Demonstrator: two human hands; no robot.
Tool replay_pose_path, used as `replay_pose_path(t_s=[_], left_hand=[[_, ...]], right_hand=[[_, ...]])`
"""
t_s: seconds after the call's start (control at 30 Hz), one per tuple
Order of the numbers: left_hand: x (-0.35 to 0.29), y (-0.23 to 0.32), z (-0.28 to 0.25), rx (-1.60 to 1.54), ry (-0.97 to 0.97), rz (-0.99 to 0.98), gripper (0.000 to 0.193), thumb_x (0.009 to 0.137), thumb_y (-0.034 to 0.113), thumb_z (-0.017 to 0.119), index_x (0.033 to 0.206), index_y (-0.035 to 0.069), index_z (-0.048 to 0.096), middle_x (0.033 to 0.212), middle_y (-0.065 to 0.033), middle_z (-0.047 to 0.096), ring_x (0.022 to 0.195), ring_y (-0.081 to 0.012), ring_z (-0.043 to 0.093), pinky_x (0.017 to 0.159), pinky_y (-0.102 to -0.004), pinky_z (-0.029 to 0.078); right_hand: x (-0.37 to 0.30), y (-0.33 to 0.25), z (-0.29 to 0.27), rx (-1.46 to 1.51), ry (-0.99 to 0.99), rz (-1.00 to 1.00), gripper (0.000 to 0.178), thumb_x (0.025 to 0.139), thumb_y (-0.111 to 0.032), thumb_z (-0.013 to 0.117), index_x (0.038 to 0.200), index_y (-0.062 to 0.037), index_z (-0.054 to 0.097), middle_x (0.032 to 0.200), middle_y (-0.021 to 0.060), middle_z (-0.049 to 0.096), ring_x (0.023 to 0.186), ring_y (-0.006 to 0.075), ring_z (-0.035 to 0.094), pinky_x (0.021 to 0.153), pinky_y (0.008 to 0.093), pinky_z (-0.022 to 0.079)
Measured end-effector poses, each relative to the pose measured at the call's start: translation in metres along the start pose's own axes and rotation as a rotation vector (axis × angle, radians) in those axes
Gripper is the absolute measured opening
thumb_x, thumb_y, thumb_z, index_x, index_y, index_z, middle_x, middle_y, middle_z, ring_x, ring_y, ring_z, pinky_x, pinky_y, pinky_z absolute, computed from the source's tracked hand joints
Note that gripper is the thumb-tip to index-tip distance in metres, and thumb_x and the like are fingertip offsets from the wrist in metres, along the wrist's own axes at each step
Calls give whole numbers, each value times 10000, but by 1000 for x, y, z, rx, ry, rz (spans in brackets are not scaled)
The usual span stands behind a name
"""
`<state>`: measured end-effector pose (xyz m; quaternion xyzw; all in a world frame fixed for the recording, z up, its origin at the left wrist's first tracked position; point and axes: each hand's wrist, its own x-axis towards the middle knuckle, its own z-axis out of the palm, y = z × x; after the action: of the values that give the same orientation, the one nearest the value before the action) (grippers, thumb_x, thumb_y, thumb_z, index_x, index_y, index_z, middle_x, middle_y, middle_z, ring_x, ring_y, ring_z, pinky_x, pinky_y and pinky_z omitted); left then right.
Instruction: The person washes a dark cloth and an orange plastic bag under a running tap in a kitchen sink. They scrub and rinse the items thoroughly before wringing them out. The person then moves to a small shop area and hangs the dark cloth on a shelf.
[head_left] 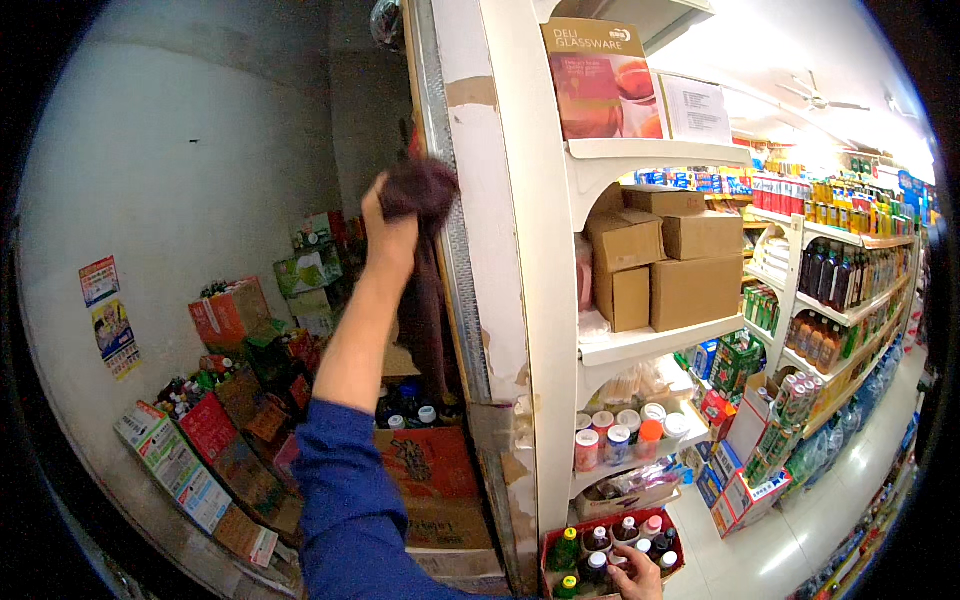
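My left hand (392,215), its arm in a blue sleeve, is raised to the doorway edge and closed round a bunched dark maroon cloth (422,188). Below the fist the cloth hangs in a long narrow fold beside the door frame (455,230). At the lower edge my right hand (640,575) reaches into a red open box (549,560) of bottles. Its bent fingers close at the top of a dark bottle (622,532); the exact grip is partly hidden. Green bottles (565,548) with yellow caps stand in the same box.
A white shelf (660,345) right of the doorway bears brown cartons (697,290) and several lidded jars (617,440). Stacked bottle boxes (215,435) line the dim room's wall at left. Beyond the shelf, an aisle floor (800,530) runs past stocked racks (850,290).
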<state>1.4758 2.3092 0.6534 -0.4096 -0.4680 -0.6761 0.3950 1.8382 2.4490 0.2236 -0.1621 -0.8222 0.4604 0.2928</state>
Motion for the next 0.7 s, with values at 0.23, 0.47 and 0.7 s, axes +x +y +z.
replay_pose_path(t_s=[0.23,0.47,0.7], left_hand=[[-38,-21,-14,-314,-256,-619,298,848,280,584,1080,96,552,974,-32,585,867,-188,544,781,-324,458],[-163,-10,-131,307,-872,-319,190,720,105,653,822,-31,568,755,-86,597,744,-146,551,681,-291,438],[-227,29,-182,-528,-169,-1271,171,820,98,558,965,12,587,866,-66,620,784,-192,608,744,-328,498]], right_hand=[[-18,14,17,56,42,1,396,820,-98,617,1185,-3,495,1079,121,588,945,186,571,817,297,459],[-11,-15,15,33,-85,17,344,822,-117,614,1138,-2,540,1058,134,601,954,195,576,823,301,458],[-8,-34,10,223,-195,74,382,831,-111,601,1184,-4,504,1073,114,584,993,182,552,843,291,451]])
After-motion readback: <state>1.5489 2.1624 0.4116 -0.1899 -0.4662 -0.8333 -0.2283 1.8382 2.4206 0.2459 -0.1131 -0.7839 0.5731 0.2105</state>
